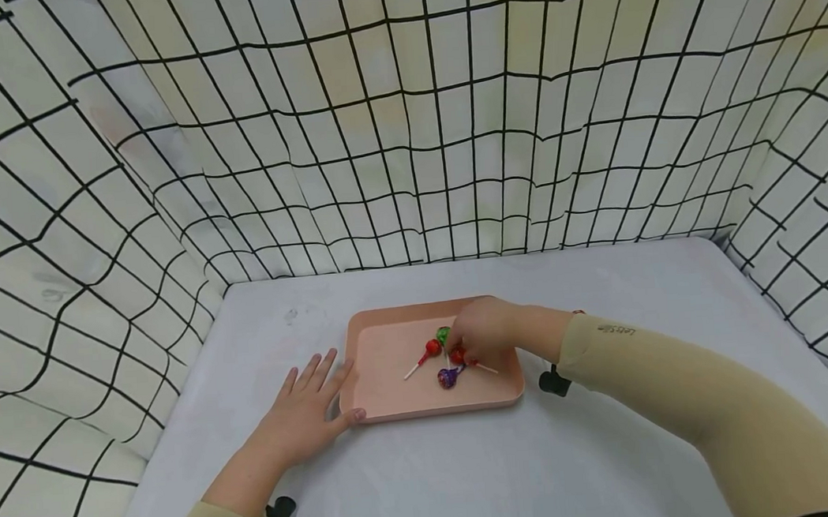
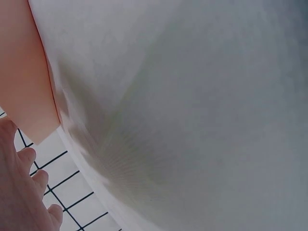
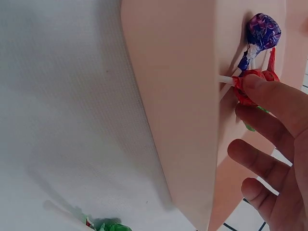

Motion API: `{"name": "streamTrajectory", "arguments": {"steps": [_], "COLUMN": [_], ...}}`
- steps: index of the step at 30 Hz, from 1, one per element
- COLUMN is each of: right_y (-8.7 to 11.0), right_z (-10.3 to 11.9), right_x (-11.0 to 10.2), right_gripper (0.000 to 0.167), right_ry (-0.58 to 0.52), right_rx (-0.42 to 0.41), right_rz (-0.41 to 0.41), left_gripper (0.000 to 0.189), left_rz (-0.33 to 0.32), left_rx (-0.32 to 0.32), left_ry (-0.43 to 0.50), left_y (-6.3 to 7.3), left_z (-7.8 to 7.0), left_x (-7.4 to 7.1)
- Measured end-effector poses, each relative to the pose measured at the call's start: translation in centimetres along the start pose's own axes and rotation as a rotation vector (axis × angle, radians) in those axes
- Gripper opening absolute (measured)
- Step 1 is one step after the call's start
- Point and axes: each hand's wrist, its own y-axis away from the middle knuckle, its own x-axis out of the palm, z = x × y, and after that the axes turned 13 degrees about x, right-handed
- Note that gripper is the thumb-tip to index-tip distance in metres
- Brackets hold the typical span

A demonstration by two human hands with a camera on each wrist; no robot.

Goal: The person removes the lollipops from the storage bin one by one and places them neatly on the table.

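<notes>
My right hand (image 1: 488, 325) reaches over a pink tray (image 1: 386, 379) holding several wrapped lollipops. Between thumb and index finger it pinches a red lollipop (image 3: 245, 91), whose white stick points away from the fingers; the other fingers are spread apart. Close by lie a purple lollipop (image 1: 447, 378), a green lollipop (image 1: 443, 335) partly behind the fingers, and another red lollipop (image 1: 432, 347) with its stick toward the lower left. My left hand (image 1: 303, 419) has its fingers outstretched at the tray's left edge, the thumb at its front left corner.
The tray rests on a table with a white cloth (image 1: 427, 479). Outside the tray, a green-wrapped lollipop (image 3: 113, 226) lies on the cloth, mostly cut off in the right wrist view. White walls with a black grid (image 1: 470, 128) enclose the back and sides.
</notes>
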Motion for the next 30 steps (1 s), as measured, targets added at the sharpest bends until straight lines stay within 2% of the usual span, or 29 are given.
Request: {"name": "streamTrajectory", "arguments": {"steps": [10, 17, 30], "right_y": [0.0, 0.3, 0.5], "right_z": [-0.2, -0.5, -1.2], "right_x": [0.0, -0.2, -1.1], "right_gripper": [0.029, 0.025, 0.025], "right_ry": [-0.022, -0.106, -0.249], "right_rx": [0.002, 0.029, 0.168], "right_rz": [0.013, 0.038, 0.059], "left_gripper": [0.088, 0.089, 0.086], "left_rz": [0.000, 0.004, 0.002], "left_rx": [-0.002, -0.007, -0.019], "left_ry": [0.012, 0.009, 0.008], "left_y": [-0.1, 0.0, 0.0], "left_z": [-0.2, -0.2, -0.4], "left_x": [-0.3, -0.2, -0.2]}}
